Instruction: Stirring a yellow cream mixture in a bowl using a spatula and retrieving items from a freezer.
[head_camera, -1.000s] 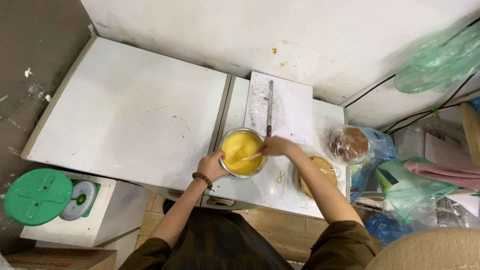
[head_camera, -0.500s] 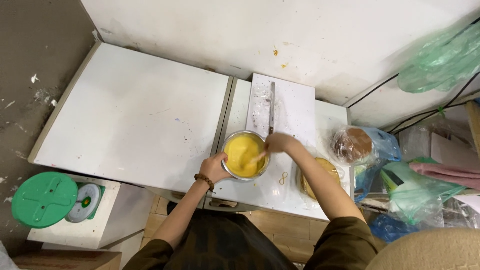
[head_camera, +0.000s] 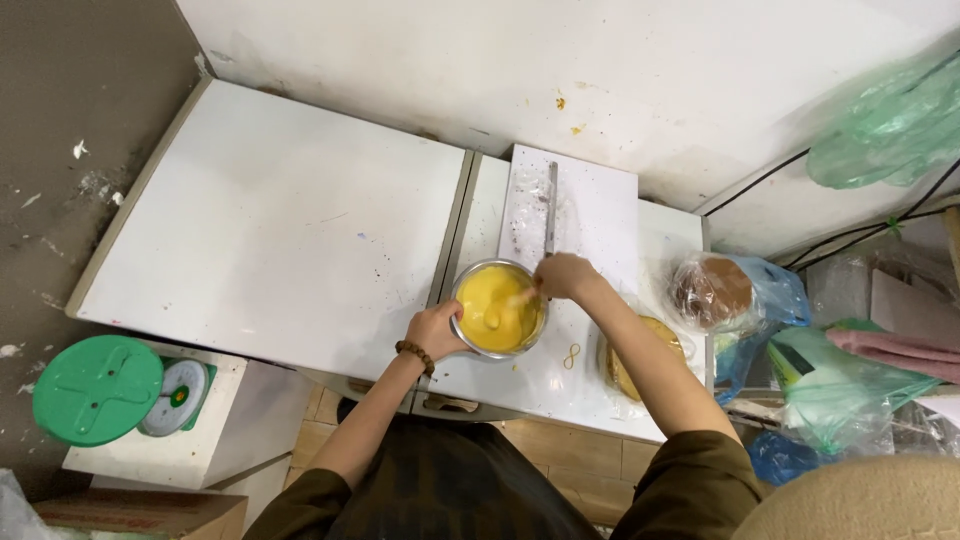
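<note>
A round metal bowl (head_camera: 470, 285) of yellow batter (head_camera: 497, 310) stands on the white countertop (head_camera: 270, 230), near its front edge. My left hand (head_camera: 437, 328) grips the bowl's rim on the near left side; a beaded bracelet circles that wrist. My right hand (head_camera: 565, 275) is closed on a light-coloured stirring tool (head_camera: 523, 297) that dips into the batter from the right. The tool's lower end is hidden in the batter.
A white cutting board (head_camera: 590, 215) with a long knife (head_camera: 550, 208) lies behind the bowl. Bagged round cakes (head_camera: 712, 290) sit right, another flat yellow cake (head_camera: 650, 350) under my right arm. A green-topped kitchen scale (head_camera: 100, 390) stands lower left. Green plastic bags (head_camera: 850, 390) crowd the right side.
My right hand has shifted slightly with the stirring tool inside the bowl. My left hand keeps its grip on the rim. The camera view has drifted a little.
</note>
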